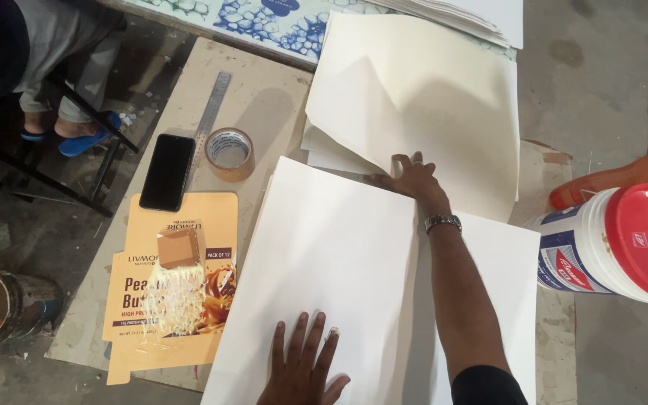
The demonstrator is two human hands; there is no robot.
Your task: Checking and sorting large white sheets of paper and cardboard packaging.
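A flattened orange carton [172, 289] lies on a brown board [264, 90], smeared down its middle with pale streaks, perhaps dried glue. Touching its top edge is a black phone [167, 171], face up. Just beside the phone runs a steel ruler [212, 109], and a roll of brown tape [229, 153] sits close by the ruler's lower end. At the right edge a white tub with a red lid [613, 244] lies on its side on the concrete floor, an orange bottle [616, 178] behind it. A dirty tin [1, 306] stands at the far left. At the top left another person's foot wears a blue sandal [84, 139], beside black metal bars.
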